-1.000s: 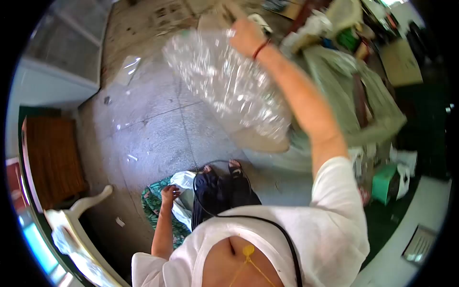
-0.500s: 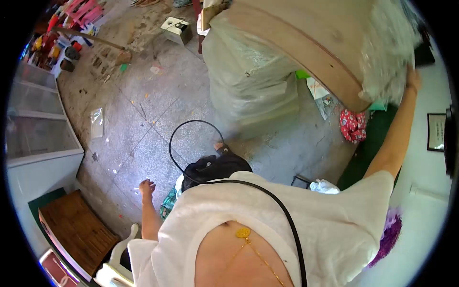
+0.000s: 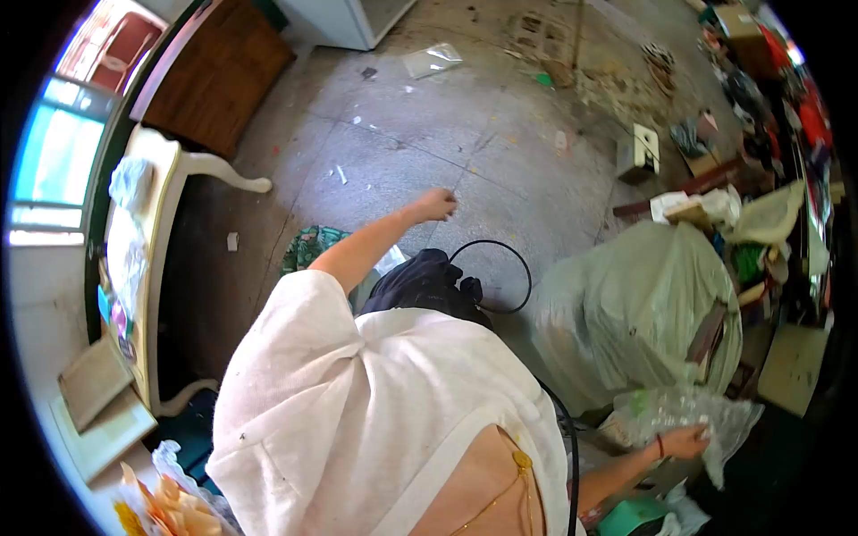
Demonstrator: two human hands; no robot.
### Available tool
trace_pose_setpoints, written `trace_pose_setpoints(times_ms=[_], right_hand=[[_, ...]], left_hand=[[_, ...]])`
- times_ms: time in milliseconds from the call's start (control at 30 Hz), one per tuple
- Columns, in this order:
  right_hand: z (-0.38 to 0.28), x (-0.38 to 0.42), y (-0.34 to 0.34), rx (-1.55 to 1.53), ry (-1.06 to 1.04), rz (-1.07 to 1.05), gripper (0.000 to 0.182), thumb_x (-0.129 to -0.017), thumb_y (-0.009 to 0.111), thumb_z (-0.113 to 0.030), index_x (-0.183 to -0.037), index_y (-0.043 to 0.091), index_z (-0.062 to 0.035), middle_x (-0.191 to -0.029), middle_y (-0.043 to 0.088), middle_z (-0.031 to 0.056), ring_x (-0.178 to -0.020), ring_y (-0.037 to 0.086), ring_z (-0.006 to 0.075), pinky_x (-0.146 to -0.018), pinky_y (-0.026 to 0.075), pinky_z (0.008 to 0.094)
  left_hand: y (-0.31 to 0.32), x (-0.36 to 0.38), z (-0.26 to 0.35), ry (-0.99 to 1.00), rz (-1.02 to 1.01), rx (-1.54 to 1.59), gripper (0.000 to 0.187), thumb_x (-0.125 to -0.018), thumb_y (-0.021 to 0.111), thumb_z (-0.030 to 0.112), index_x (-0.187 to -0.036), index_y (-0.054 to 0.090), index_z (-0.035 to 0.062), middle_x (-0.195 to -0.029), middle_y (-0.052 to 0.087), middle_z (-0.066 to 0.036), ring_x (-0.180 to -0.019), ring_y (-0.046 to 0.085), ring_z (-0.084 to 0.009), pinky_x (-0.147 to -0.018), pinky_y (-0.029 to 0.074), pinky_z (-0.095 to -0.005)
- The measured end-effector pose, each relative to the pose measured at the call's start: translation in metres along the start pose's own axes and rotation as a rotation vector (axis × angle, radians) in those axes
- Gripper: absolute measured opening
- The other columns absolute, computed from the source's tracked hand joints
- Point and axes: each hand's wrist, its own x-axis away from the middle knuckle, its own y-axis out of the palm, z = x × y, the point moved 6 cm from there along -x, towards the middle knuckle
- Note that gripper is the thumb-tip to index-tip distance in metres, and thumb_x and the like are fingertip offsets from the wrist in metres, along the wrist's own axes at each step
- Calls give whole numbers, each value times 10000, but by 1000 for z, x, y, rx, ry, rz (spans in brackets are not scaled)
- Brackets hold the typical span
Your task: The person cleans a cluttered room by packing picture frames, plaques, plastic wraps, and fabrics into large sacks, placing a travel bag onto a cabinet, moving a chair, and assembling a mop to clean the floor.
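Note:
My right hand (image 3: 686,441) is closed on a crumpled clear plastic bag (image 3: 648,415), low at the right beside my body. The bag spreads to both sides of the fingers. Right behind it stands a large bulky bundle (image 3: 626,308) wrapped in pale translucent plastic. My left hand (image 3: 435,205) hangs in the air over the grey floor in front of me, holding nothing, its fingers loosely bent and slightly apart. A black cable (image 3: 527,277) loops from my dark clothing and runs up past my right side.
A cream table with curved legs (image 3: 170,170) and a brown wooden cabinet (image 3: 214,76) stand at the left. A white box (image 3: 639,154) sits on the floor ahead. Piled clutter (image 3: 751,98) lines the right. A green patterned cloth (image 3: 308,248) lies near my feet.
My view has turned left. The large brown curved panel beside my right hand is no longer in view. My right hand has come down with the clear plastic; my left arm has swung forward.

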Motion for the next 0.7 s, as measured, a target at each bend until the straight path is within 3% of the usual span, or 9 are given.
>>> trace_pose_setpoints(times_ms=[67, 167, 200, 367, 433, 500, 600, 667, 700], right_hand=[[-100, 23, 60, -216, -303, 38, 425, -811, 504, -298, -1053, 497, 51, -968, 541, 237, -838, 531, 348, -722, 415, 390], [-283, 117, 143, -456, -444, -571, 269, -779, 537, -156, -987, 542, 15, -940, 574, 174, -840, 549, 285, -704, 421, 333], [-332, 164, 172, -642, -612, -486, 237, -760, 552, -150, -927, 558, 18, -910, 582, 172, -831, 557, 288, -693, 427, 346], [-564, 431, 144, -976, -1065, -1281, 205, -727, 486, -72, -901, 558, 9, -784, 570, 195, -742, 537, 373, -658, 428, 402], [-620, 516, 108, -1117, -1167, -1576, 136, -705, 502, -90, -810, 532, -8, -787, 567, 189, -754, 536, 371, -630, 437, 414], [-654, 577, 98, -950, -1475, -1489, 144, -686, 506, -82, -814, 535, -23, -782, 569, 189, -763, 548, 348, -635, 439, 413], [-708, 612, 88, -718, -1688, -1550, 218, -666, 536, -98, -873, 551, -34, -828, 572, 176, -808, 547, 326, -681, 441, 396], [-749, 582, 72, -1436, -1459, -1137, 276, -652, 559, -95, -920, 549, -32, -882, 566, 160, -855, 534, 307, -743, 437, 369], [-763, 580, 89, -1420, -1450, -1137, 276, -652, 559, -95, -920, 549, -32, -882, 566, 160, -855, 534, 307, -743, 437, 369]], left_hand=[[-3, -3, 20, 33, -34, 88, 277, -765, 516, 205, -902, 558, -32, -743, 588, -97, -607, 568, -167, -543, 473, -283], [-11, -13, 49, 24, -124, 205, 422, -793, 521, 333, -1047, 502, -3, -896, 574, -113, -766, 564, -189, -641, 477, -310], [-24, -11, 56, 27, -107, 222, 422, -793, 521, 333, -1047, 502, -3, -896, 574, -113, -766, 564, -189, -641, 477, -310], [-115, -16, 75, 74, -121, 804, 741, -731, 512, 543, -1216, 342, 8, -1117, 445, -211, -1038, 438, -311, -815, 413, -445], [-156, -35, 49, 36, -36, 969, 633, -758, 514, 477, -1169, 401, 9, -1083, 478, -187, -954, 494, -298, -798, 415, -444], [-204, -49, 4, -177, 106, 1019, 435, -796, 499, 353, -1098, 463, 42, -1039, 528, -131, -900, 531, -245, -762, 435, -381], [-262, -86, -75, -89, 217, 1196, 283, -832, 427, 238, -1028, 503, 48, -971, 553, -98, -814, 546, -217, -690, 447, -367], [-313, -88, -114, -49, 387, 1247, 290, -832, 421, 235, -1033, 503, 42, -962, 553, -99, -802, 543, -215, -660, 448, -363], [-341, -84, -126, -67, 461, 1250, 289, -832, 421, 234, -1043, 501, 54, -968, 552, -96, -807, 541, -216, -656, 446, -366]])
